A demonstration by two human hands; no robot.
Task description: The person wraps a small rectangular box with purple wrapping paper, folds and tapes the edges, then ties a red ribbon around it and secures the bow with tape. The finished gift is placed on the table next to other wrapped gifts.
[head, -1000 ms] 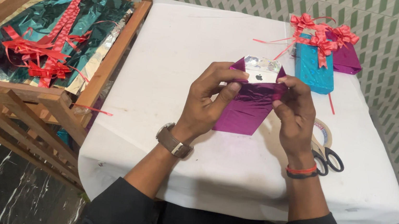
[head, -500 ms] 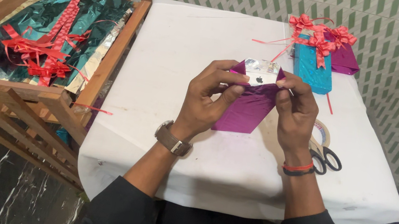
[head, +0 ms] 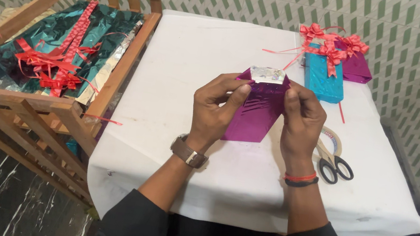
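Observation:
A box half wrapped in shiny magenta paper (head: 255,113) is held upright over the white table (head: 196,60). Its silvery top end (head: 267,75) sticks out of the wrap. My left hand (head: 217,108) grips the box's left side, fingers pressing the paper near the top. My right hand (head: 301,118) grips the right side the same way. A brown watch sits on my left wrist, red and black bands on my right.
Scissors (head: 332,163) and a tape roll (head: 330,139) lie right of my right hand. A blue wrapped gift (head: 322,76) and a magenta one (head: 356,65) with red bows stand at the far right. A wooden crate (head: 45,104) at left holds green foil and red ribbon.
Both hands have shifted slightly on the box, folding the magenta paper in closer around its top end. The box stays in the same place.

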